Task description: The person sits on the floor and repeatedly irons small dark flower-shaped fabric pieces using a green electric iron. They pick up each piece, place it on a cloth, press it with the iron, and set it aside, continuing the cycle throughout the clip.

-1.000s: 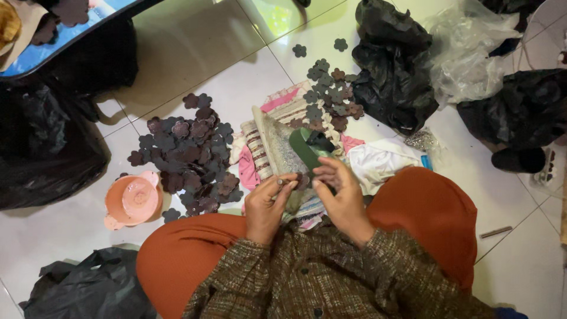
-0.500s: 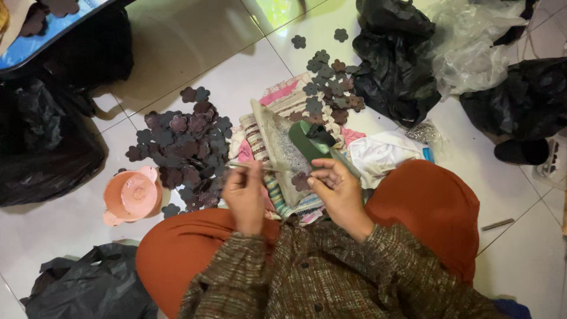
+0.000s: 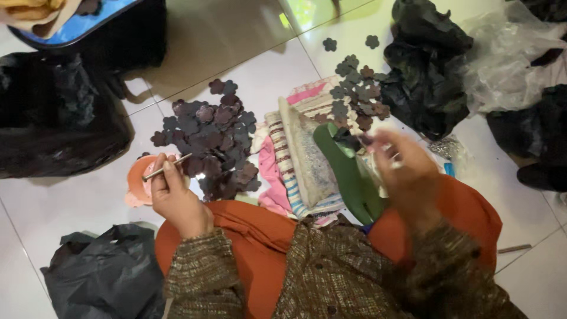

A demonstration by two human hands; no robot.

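The left hand (image 3: 177, 198) pinches a thin metal stick (image 3: 167, 167), slanting up-right. The blurry right hand (image 3: 407, 168) sits well apart, nearer the far pile of dark flower-shaped cutouts (image 3: 354, 94); its grip is unclear.

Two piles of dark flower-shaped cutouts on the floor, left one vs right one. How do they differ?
The left pile is larger and densely heaped; the right pile is smaller and looser, with two cutouts lying apart beyond it. The left pile lies on bare tile by the pink dish, near the left hand holding a thin stick; the right pile spills onto the striped cloth, beside a black bag. Both hold dark flower-shaped pieces.
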